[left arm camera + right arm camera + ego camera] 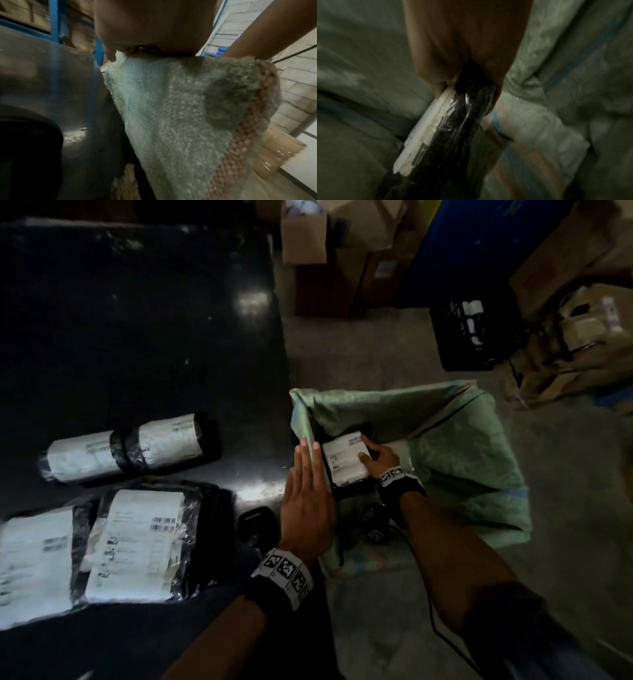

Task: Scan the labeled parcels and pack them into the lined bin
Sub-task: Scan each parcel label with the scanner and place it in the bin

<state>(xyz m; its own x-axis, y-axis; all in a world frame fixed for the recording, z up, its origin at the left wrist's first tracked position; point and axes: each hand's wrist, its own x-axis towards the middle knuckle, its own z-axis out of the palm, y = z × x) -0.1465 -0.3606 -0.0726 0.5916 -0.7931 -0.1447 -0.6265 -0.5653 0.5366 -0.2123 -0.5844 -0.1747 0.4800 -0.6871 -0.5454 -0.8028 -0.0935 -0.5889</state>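
Note:
A bin lined with a green woven sack (455, 446) stands on the floor right of the black table (137, 320). Inside its near left corner my right hand (375, 458) grips a black-wrapped parcel (346, 462) with a white label, thumb on the label. The right wrist view shows that parcel (450, 128) edge-on between my thumb and fingers, sack all around. My left hand (305, 474) lies with straight fingers against the sack's left rim (180, 108). On the table are two rolled labeled parcels (130, 446) and two flat ones (133, 542).
A black handheld scanner (255, 525) sits at the table's near right corner beside my left wrist. Past the bin stand a black crate (476, 333) and cardboard boxes (329, 258) on the concrete floor. More boxes pile at the far right (582, 320).

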